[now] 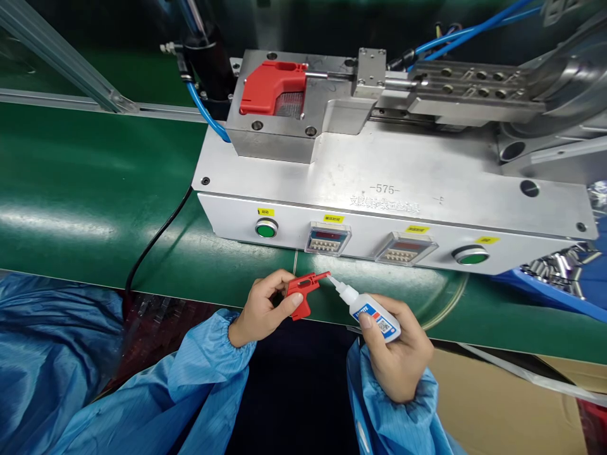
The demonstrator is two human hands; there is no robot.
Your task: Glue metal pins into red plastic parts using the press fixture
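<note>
Between the thumb and fingers of my left hand [267, 308] is a small red pistol-shaped plastic part [301, 299], its thin tip pointing right. My right hand [401, 344] grips a white glue bottle [372, 314] with a blue and white label. The bottle's narrow nozzle is tilted up and left, at the tip of the red part; whether they touch I cannot tell. Behind them, a similar red part [265, 88] lies in the steel block [275, 148] of a machine, with a metal rod meeting its right end.
The machine's front panel has a left green button [266, 228], two displays and a right green button [470, 255]. A blue bin [535, 282] of metal pieces stands at the right. A black cable [159, 237] crosses the green table [71, 189]. Cardboard [512, 398] lies low at right.
</note>
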